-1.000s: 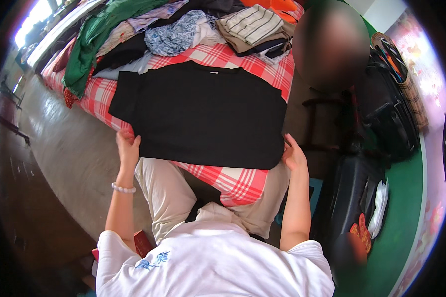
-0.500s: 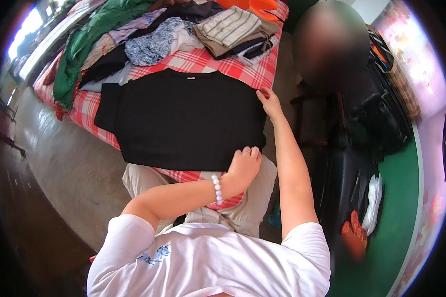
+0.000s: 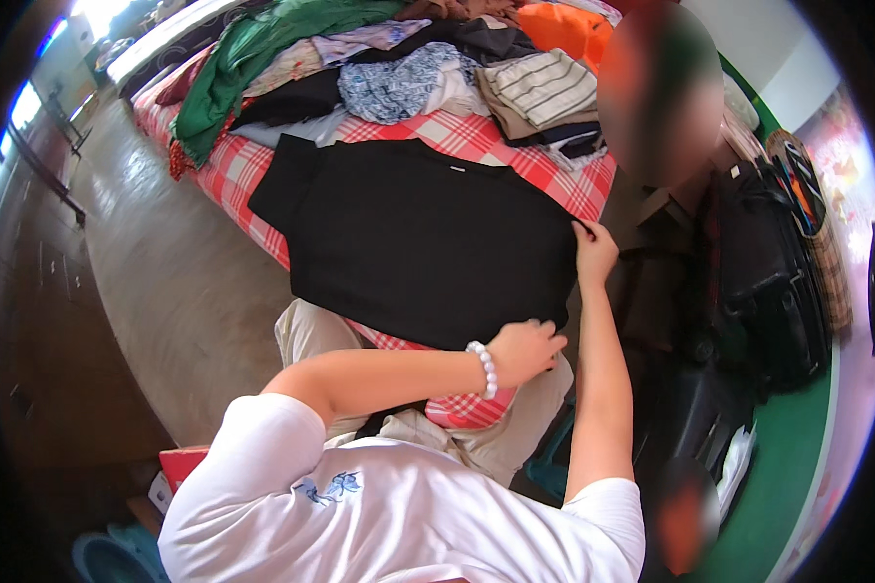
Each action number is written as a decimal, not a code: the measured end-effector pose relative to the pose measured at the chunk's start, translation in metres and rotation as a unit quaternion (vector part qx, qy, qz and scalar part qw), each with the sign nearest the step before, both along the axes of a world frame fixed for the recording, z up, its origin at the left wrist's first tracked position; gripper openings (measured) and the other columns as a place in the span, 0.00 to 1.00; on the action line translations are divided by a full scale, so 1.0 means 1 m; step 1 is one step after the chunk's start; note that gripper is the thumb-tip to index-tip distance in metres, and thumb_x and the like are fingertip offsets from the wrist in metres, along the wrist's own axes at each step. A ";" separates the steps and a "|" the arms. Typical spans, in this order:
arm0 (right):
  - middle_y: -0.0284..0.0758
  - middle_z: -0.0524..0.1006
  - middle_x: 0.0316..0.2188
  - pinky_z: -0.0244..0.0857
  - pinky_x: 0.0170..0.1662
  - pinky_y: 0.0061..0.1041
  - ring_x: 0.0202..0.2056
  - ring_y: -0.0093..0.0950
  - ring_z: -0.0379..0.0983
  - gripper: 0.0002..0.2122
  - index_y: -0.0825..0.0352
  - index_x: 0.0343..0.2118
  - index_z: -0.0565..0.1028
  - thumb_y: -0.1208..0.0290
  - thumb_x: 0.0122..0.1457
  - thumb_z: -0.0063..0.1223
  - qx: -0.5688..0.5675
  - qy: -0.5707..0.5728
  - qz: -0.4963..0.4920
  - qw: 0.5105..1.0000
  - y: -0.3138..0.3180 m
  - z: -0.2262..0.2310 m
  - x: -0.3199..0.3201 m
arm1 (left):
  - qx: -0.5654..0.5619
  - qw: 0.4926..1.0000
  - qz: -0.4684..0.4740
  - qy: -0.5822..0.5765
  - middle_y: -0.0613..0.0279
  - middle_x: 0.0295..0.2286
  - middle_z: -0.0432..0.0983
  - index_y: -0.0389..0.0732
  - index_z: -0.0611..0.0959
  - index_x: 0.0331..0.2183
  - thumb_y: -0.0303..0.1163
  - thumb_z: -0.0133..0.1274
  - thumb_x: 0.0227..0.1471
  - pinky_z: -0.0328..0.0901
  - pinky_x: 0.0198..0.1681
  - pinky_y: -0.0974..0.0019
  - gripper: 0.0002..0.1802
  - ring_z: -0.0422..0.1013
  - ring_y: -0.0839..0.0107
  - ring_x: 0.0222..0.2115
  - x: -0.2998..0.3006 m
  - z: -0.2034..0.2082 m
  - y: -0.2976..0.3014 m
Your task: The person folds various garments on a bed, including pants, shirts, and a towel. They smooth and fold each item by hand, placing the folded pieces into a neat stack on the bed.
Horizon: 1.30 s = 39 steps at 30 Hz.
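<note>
A black T-shirt lies spread over the front of a bed, its neckline away from me. One short sleeve sticks out on the left; at the right side no sleeve shows. My right hand pinches the shirt's right edge near the shoulder, fingers closed on the cloth. At the lower right corner of the shirt is my left hand, a white bead bracelet on its wrist. Its fingers curl at the hem, and the thumb is hidden.
A red and white checked sheet covers the bed. Behind the shirt lie a green garment, a blue-patterned cloth and a folded stack topped by a striped garment. Black bags stand at the right, near a person.
The whole view has shifted, so the bed and clothes appear farther right. The shirt's right side is drawn slightly toward me, with my right hand still on its edge.
</note>
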State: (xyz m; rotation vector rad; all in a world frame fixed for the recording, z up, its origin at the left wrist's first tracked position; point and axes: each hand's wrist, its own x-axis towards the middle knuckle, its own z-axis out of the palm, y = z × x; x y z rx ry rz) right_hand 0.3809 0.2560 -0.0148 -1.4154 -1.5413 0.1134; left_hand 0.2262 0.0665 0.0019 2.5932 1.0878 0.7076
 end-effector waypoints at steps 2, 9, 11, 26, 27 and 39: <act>0.31 0.75 0.23 0.61 0.30 0.18 0.24 0.19 0.65 0.08 0.70 0.33 0.78 0.70 0.55 0.58 0.033 0.065 0.047 0.996 -0.024 0.022 -0.011 | 0.069 0.994 0.056 -0.067 0.60 0.32 0.68 0.46 0.79 0.40 0.36 0.58 0.44 0.66 0.40 0.61 0.17 0.67 0.61 0.35 -0.041 0.032 0.014; 0.32 0.78 0.39 0.61 0.38 0.14 0.31 0.15 0.67 0.04 0.67 0.37 0.72 0.79 0.60 0.46 -0.228 0.150 0.413 0.869 -0.172 0.120 -0.057 | 0.129 0.981 0.147 0.002 0.60 0.60 0.53 0.51 0.70 0.53 0.18 0.58 0.30 0.45 0.63 0.45 0.43 0.46 0.51 0.62 -0.203 0.062 0.074; 0.36 0.79 0.36 0.66 0.44 0.22 0.39 0.24 0.74 0.04 0.70 0.34 0.73 0.77 0.57 0.49 -0.313 0.105 0.487 0.808 -0.195 0.137 -0.065 | 0.117 0.980 0.043 0.157 0.64 0.56 0.62 0.50 0.78 0.41 0.18 0.58 0.27 0.42 0.64 0.46 0.31 0.47 0.58 0.63 -0.230 0.063 0.077; 0.32 0.76 0.29 0.66 0.33 0.16 0.29 0.19 0.73 0.16 0.68 0.32 0.71 0.59 0.54 0.62 -0.325 0.360 0.465 0.741 -0.210 0.106 0.019 | -0.261 0.959 0.069 0.082 0.49 0.29 0.76 0.34 0.81 0.31 0.35 0.67 0.33 0.67 0.37 0.60 0.21 0.73 0.53 0.33 -0.368 0.077 -0.066; 0.31 0.76 0.27 0.65 0.31 0.15 0.28 0.17 0.73 0.16 0.67 0.33 0.69 0.60 0.55 0.61 -0.323 0.385 0.475 0.723 -0.204 0.103 0.016 | -0.245 0.956 0.102 0.127 0.48 0.29 0.76 0.33 0.80 0.32 0.36 0.67 0.32 0.67 0.37 0.62 0.23 0.72 0.54 0.31 -0.374 0.075 -0.066; 0.42 0.70 0.13 0.57 0.16 0.24 0.13 0.32 0.66 0.08 0.74 0.23 0.68 0.78 0.55 0.55 -0.288 0.352 0.790 0.410 -0.224 0.105 0.042 | -0.514 0.812 -0.120 -0.248 0.74 0.22 0.69 0.41 0.72 0.25 0.35 0.77 0.25 0.62 0.26 0.78 0.29 0.64 0.85 0.24 -0.432 0.093 -0.117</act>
